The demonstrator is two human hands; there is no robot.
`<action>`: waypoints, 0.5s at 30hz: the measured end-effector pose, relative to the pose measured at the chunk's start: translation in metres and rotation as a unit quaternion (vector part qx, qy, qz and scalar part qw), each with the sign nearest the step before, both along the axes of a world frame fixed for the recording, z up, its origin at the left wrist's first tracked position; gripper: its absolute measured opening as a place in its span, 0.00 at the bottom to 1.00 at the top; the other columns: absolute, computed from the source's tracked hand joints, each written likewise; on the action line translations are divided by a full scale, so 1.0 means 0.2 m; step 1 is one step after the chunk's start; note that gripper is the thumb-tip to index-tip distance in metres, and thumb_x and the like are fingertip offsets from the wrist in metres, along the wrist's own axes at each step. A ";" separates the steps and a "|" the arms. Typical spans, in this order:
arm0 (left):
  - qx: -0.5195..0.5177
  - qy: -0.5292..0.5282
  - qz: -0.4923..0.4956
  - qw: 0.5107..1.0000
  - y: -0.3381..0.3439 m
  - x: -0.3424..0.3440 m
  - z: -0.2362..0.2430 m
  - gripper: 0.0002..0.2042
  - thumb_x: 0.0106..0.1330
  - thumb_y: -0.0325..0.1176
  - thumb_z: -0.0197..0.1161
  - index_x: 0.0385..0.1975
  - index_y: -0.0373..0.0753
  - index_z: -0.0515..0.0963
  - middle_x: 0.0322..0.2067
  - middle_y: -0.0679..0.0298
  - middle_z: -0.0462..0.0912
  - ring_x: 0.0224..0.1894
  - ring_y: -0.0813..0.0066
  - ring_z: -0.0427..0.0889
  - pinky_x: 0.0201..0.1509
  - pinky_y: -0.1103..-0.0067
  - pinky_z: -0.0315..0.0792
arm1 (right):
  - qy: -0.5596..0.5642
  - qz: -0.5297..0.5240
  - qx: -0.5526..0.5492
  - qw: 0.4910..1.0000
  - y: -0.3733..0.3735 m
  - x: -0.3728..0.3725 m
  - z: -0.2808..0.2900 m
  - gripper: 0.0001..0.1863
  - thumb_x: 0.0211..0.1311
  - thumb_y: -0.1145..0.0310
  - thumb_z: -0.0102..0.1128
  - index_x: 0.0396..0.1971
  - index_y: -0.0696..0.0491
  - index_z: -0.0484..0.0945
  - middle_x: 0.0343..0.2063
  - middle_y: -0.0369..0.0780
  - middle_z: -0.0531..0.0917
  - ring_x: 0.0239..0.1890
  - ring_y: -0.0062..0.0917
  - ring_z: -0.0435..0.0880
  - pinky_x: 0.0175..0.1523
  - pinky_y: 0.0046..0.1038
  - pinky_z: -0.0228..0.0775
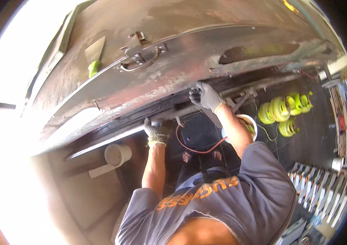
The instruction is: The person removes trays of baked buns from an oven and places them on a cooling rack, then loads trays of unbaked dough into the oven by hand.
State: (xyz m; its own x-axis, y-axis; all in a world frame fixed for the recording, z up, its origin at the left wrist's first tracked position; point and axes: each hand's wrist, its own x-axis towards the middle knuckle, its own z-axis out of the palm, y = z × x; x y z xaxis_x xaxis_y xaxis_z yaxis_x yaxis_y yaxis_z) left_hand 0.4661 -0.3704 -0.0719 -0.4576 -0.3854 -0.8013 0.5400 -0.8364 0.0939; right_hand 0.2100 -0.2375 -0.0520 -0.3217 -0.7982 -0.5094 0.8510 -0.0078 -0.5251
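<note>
Both of my hands wear grey gloves and work along the lower edge of a large curved metal panel point(149, 77), brown and worn, with rust and bare patches. My right hand point(207, 97) is at the dark channel point(173, 103) under the panel, its fingers curled in; whether they hold anything small is hidden. My left hand point(157, 131) is lower and to the left, by the right end of a pale metal strip point(110, 143). Its thumb points up, and its other fingers are blurred and partly hidden. A putty knife point(95, 57) with a green handle lies on the panel.
A metal latch point(139, 55) sticks out of the panel. A white bucket point(251, 122) stands behind my right forearm, and another white tub point(117, 154) is at lower left. An orange hose point(200, 152) loops near my feet. Several green gas cylinders point(279, 109) stand at right, beyond a slatted rack point(324, 188).
</note>
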 end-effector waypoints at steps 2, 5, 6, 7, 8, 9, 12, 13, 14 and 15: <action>-0.039 0.020 0.013 0.999 -0.08 -0.05 0.10 0.46 0.67 0.60 0.55 0.75 0.33 0.47 0.75 0.42 0.50 0.74 0.42 0.57 0.75 0.47 0.52 | -0.053 -0.012 -0.011 0.998 -0.03 0.02 0.05 0.13 0.68 0.57 0.59 0.34 0.52 0.80 0.29 0.35 0.84 0.31 0.28 0.85 0.37 0.35 0.82; -0.076 0.064 0.029 0.995 -0.22 -0.07 0.03 0.47 0.68 0.60 0.54 0.76 0.32 0.45 0.76 0.43 0.47 0.77 0.43 0.51 0.77 0.46 0.48 | -0.095 -0.029 -0.047 0.994 -0.08 0.05 0.09 0.11 0.68 0.60 0.57 0.32 0.51 0.81 0.26 0.34 0.83 0.27 0.25 0.83 0.35 0.29 0.81; -0.074 0.077 0.019 0.994 -0.25 -0.10 0.03 0.47 0.68 0.60 0.54 0.76 0.33 0.45 0.76 0.42 0.48 0.78 0.43 0.50 0.77 0.46 0.48 | -0.104 -0.039 -0.052 0.992 -0.07 0.05 0.08 0.11 0.68 0.60 0.57 0.31 0.51 0.81 0.26 0.33 0.83 0.26 0.24 0.82 0.34 0.29 0.80; -0.074 0.063 0.013 0.995 -0.26 -0.13 0.04 0.46 0.68 0.60 0.54 0.75 0.32 0.46 0.76 0.43 0.49 0.77 0.43 0.51 0.77 0.47 0.48 | -0.114 -0.049 -0.057 0.991 -0.05 0.05 0.07 0.11 0.69 0.60 0.56 0.31 0.50 0.80 0.25 0.33 0.83 0.25 0.23 0.82 0.34 0.28 0.79; -0.076 0.047 0.009 0.996 -0.26 -0.16 0.05 0.46 0.68 0.60 0.54 0.75 0.32 0.47 0.76 0.43 0.50 0.77 0.43 0.51 0.77 0.47 0.48 | -0.108 -0.050 -0.057 0.991 -0.03 0.05 0.08 0.10 0.69 0.60 0.56 0.31 0.49 0.80 0.25 0.32 0.82 0.25 0.22 0.81 0.33 0.28 0.78; -0.077 0.031 0.006 0.997 -0.25 -0.19 0.08 0.46 0.68 0.60 0.53 0.75 0.31 0.47 0.76 0.43 0.51 0.77 0.43 0.51 0.77 0.47 0.49 | -0.103 -0.051 -0.058 0.992 -0.01 0.04 0.10 0.09 0.69 0.61 0.57 0.31 0.48 0.79 0.25 0.31 0.82 0.25 0.21 0.81 0.32 0.28 0.77; -0.109 0.030 0.013 0.993 -0.31 -0.18 0.05 0.44 0.69 0.59 0.52 0.73 0.29 0.51 0.75 0.42 0.53 0.76 0.42 0.53 0.78 0.49 0.49 | 0.020 -0.046 -0.031 0.998 0.02 0.09 0.11 0.10 0.69 0.60 0.58 0.30 0.49 0.78 0.24 0.33 0.81 0.23 0.20 0.80 0.29 0.26 0.77; -0.116 0.022 0.017 0.993 -0.32 -0.17 0.06 0.43 0.70 0.59 0.51 0.73 0.29 0.52 0.75 0.41 0.53 0.76 0.40 0.53 0.77 0.48 0.50 | 0.081 -0.039 0.000 0.996 0.03 0.11 0.11 0.10 0.68 0.59 0.59 0.30 0.50 0.77 0.24 0.34 0.81 0.22 0.19 0.80 0.28 0.25 0.77; -0.123 0.011 0.029 0.992 -0.35 -0.14 0.06 0.42 0.70 0.58 0.50 0.73 0.30 0.52 0.75 0.40 0.53 0.76 0.39 0.54 0.77 0.48 0.50 | 0.122 -0.027 0.066 0.990 0.03 0.15 0.08 0.12 0.66 0.60 0.60 0.27 0.51 0.77 0.22 0.34 0.79 0.21 0.19 0.80 0.27 0.23 0.77; -0.126 -0.004 0.023 0.992 -0.32 -0.17 0.08 0.39 0.71 0.57 0.48 0.73 0.32 0.55 0.75 0.42 0.54 0.75 0.43 0.55 0.76 0.50 0.52 | 0.266 0.016 0.146 0.953 0.11 0.13 0.01 0.13 0.65 0.60 0.58 0.26 0.53 0.80 0.20 0.39 0.81 0.21 0.24 0.83 0.27 0.27 0.78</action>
State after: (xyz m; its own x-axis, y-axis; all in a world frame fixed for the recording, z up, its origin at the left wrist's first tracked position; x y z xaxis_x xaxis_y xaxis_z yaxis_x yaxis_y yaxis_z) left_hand 0.4319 -0.4346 -0.0559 -0.4286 -0.5935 -0.6813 0.5747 -0.7609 0.3012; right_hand 0.2360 -0.2161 -0.0493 -0.5743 -0.6606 -0.4836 0.4617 0.2265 -0.8576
